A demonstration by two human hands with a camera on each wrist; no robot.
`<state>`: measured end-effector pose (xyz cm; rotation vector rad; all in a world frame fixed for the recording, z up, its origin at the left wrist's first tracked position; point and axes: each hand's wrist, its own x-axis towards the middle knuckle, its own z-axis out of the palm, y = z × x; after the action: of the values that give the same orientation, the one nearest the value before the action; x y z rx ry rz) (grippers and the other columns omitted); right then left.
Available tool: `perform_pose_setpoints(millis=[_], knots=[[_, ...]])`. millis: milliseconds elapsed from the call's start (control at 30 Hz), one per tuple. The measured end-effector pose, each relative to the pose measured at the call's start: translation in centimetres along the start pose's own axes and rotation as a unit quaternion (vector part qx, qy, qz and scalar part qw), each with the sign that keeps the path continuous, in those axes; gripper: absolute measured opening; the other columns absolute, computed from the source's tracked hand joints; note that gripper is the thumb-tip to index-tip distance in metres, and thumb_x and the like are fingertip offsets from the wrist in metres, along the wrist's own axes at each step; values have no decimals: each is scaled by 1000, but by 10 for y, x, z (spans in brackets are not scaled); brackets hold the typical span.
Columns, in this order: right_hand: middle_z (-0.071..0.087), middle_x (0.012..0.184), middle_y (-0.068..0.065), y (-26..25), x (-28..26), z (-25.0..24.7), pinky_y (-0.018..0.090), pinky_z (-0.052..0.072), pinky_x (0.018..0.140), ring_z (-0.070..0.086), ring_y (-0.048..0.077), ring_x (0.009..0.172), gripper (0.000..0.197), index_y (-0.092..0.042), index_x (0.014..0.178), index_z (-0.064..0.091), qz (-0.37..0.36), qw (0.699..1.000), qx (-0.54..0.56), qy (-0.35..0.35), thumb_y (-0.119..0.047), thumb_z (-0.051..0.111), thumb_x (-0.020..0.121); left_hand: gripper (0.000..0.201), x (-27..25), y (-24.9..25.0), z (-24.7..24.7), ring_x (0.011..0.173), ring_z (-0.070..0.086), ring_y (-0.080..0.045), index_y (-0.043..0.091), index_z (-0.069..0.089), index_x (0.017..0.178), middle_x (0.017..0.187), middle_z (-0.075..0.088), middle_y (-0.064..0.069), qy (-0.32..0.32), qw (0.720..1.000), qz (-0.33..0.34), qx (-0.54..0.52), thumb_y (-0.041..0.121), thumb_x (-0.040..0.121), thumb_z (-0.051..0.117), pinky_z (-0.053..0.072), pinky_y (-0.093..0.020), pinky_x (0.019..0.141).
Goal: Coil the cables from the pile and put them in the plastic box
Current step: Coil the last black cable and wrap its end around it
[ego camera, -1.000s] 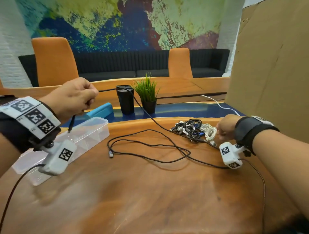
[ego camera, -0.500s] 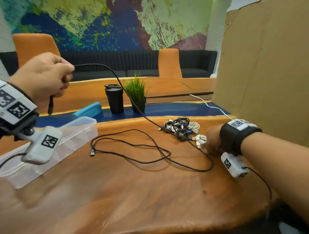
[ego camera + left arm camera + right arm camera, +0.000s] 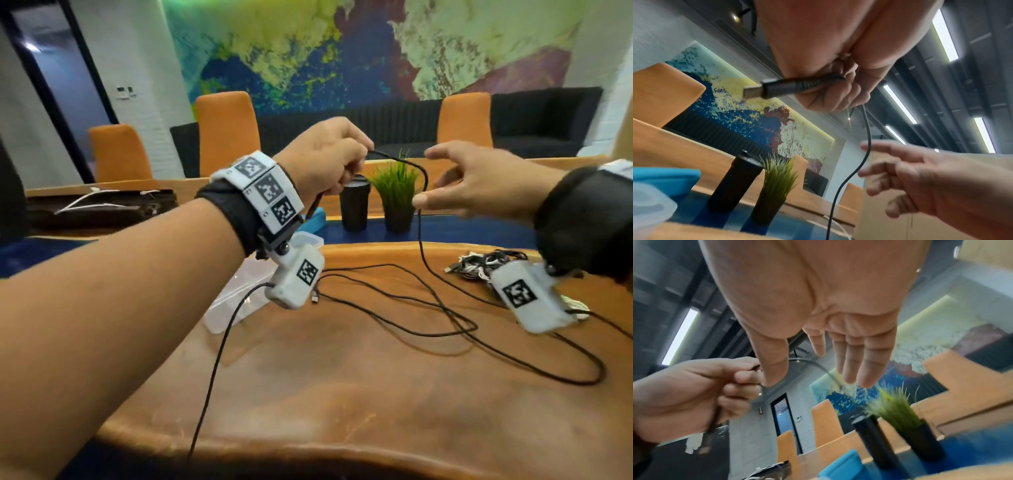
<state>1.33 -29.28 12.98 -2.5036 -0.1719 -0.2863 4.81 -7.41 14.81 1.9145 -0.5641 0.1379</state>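
Observation:
My left hand is raised above the table and grips a long black cable near its USB plug, which sticks out below the fist. The cable arcs out of the fist, drops to the wooden table and lies there in loose loops. Just right of that arc my right hand hovers with straight, spread fingers and holds nothing. A pile of tangled black and white cables lies at the right, partly behind my right wrist camera. The clear plastic box sits left, mostly behind my left wrist.
A black cup and a small potted grass plant stand behind the cable, with a blue object beside them. Orange chairs and a dark sofa line the far side. White cables lie on a dark tray at far left.
My left hand has swung right and toward the middle, carrying the cable end. My right hand left the pile, rose and opened beside the hanging cable.

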Motion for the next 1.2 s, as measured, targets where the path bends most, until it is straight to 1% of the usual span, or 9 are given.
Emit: perform_pose_setpoints(millis=[200,333,400,533,733,833,933,1100,1200], knots=[[56,115,6,-2,15,67,39,51,83,56,25,99,32,-19,117,55,-5,985,-130,109,-25,66,87,21,9,-58,25,60,51,-14,16,59,93,76,65,-2,3,993,-86,75,0,93,44,38,-23,49],[66,99,-1,13,-11,115,33,53,82,62,18,91,41,-20,108,66,16,899,-331,-286,-52,69,82,27,15,-91,16,69,58,-13,14,60,108,88,71,-2,16,985,-149,81,2,93,41,44,-25,55],[66,99,-1,20,-23,131,34,55,83,64,19,90,36,-21,109,66,8,852,-378,-362,-44,71,82,29,16,-98,12,72,61,-14,14,57,110,94,73,-5,4,985,-155,78,1,94,37,47,-27,62],[65,100,-2,18,-20,122,31,54,84,62,18,92,17,-23,108,67,-54,873,-366,-318,-21,55,95,24,20,-112,6,72,67,-16,19,54,102,100,74,-10,-19,984,-154,89,-1,95,43,48,-30,61],[61,78,5,9,25,60,27,48,55,53,15,65,15,-15,95,70,51,994,1,-100,-17,56,98,17,13,-118,-4,99,62,-23,27,53,103,113,64,0,-40,927,-72,366,15,91,56,53,-40,89],[56,67,6,27,48,53,23,40,44,46,13,52,20,-5,97,69,152,980,92,-88,-11,51,100,10,1,-112,-9,96,60,-26,19,60,99,103,65,-3,-50,894,-62,442,16,90,56,48,-34,76],[52,61,5,56,59,66,19,35,35,40,10,44,25,3,106,66,242,953,111,-142,-9,44,101,19,-14,-121,-12,92,61,-26,11,68,103,103,70,-6,-176,823,-107,530,21,91,58,45,-32,70],[48,57,8,90,54,102,17,38,31,41,13,28,29,-5,85,59,337,924,102,-148,-11,36,102,56,-36,-158,5,103,56,-20,31,51,134,122,57,0,-319,789,-115,513,46,84,69,47,-32,86],[50,55,9,100,51,112,21,42,37,43,16,35,26,-3,94,59,369,909,95,-171,-10,35,101,47,-40,-169,27,108,56,-28,26,51,133,122,55,-9,-320,774,-67,542,39,90,62,50,-39,92]])
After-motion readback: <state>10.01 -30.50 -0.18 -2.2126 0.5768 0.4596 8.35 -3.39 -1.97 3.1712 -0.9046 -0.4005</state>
